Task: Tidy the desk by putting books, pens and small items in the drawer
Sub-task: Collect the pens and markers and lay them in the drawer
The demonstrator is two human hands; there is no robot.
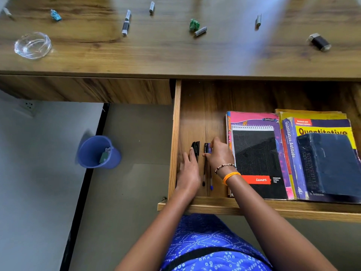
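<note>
The open drawer (174,133) holds a black spiral pad (257,159) on a pink book (254,118). To the right of them, a dark thesaurus (330,163) lies on a yellow Quantitative Aptitude book (320,128). In the drawer's left part, my left hand (188,169) lies flat with straight fingers over a bunch of black pens (196,146). Just to the right, my right hand (219,155) curls its fingertips around the top ends of a black pen (204,173) and a blue pen (211,183) that lie side by side.
On the desk top (175,55) are a glass bowl (32,45), a teal wrapper (56,15), a green paper ball (194,25), several small grey cylinders such as one (200,31), and a black block (319,42). A blue bin (97,151) stands on the floor at left.
</note>
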